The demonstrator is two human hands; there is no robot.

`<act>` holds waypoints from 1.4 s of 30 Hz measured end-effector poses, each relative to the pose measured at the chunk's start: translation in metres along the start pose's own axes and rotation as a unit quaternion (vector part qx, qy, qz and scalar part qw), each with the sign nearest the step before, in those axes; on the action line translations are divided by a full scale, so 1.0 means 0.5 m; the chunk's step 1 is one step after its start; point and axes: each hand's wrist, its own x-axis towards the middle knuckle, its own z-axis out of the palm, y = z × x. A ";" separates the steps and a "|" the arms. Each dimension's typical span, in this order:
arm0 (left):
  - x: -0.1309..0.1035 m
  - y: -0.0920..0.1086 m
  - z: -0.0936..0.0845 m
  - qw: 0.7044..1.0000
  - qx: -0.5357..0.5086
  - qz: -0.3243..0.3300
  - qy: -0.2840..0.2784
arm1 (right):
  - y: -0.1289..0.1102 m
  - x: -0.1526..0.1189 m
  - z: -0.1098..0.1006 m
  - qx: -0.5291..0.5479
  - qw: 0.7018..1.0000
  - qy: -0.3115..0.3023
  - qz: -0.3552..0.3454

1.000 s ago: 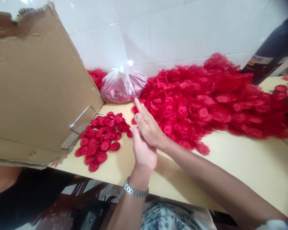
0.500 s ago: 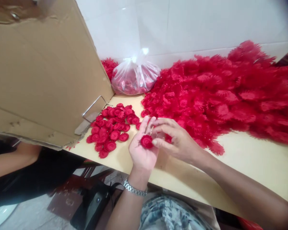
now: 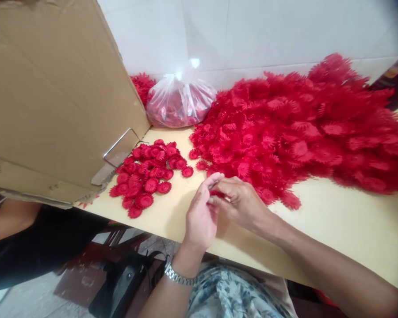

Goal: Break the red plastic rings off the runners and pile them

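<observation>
My left hand [image 3: 202,214], with a metal watch on its wrist, is cupped above the table's front edge, its fingers curled round something red that is mostly hidden. Against its palm and fingers, my right hand [image 3: 242,201] pinches with thumb and forefinger at a bit of red material. To the left lies a small pile of dark red round rosettes [image 3: 151,185]. Behind and to the right of my hands spreads a large heap of red fringed flower pieces [image 3: 298,137].
A cardboard sheet [image 3: 59,97] stands upright at the left, a bent metal wire [image 3: 117,142] beside it. A tied clear plastic bag [image 3: 181,104] with red pieces rests near the wall. Another person's arm [image 3: 11,221] shows at the lower left.
My left hand has turned and closed, so the red rosette that lay in its palm is now mostly hidden. My right fingers have come together against it. The view has shifted slightly.
</observation>
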 end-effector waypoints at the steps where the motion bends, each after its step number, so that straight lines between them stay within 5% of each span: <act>1: -0.004 -0.001 -0.001 1.000 0.007 -0.004 -0.001 | 0.002 -0.002 0.002 -0.016 1.000 0.000 -0.005; 8: -0.020 -0.017 0.003 1.000 -0.004 -0.024 0.015 | 0.013 -0.007 0.015 -0.115 0.993 0.007 -0.037; 20: -0.021 -0.007 -0.013 1.000 -0.007 -0.028 0.003 | 0.013 -0.001 0.009 -0.102 0.994 -0.035 -0.004; 28: -0.024 -0.012 -0.023 0.999 -0.005 -0.036 0.038 | 0.023 -0.006 0.021 -0.272 0.962 0.008 -0.037; 33: -0.028 0.003 -0.023 0.998 -0.013 -0.033 0.055 | 0.029 -0.004 0.009 -0.223 0.968 -0.015 -0.111; 42: -0.025 -0.007 -0.020 0.990 0.086 -0.015 0.106 | 0.026 -0.010 0.016 -0.375 0.917 0.029 -0.135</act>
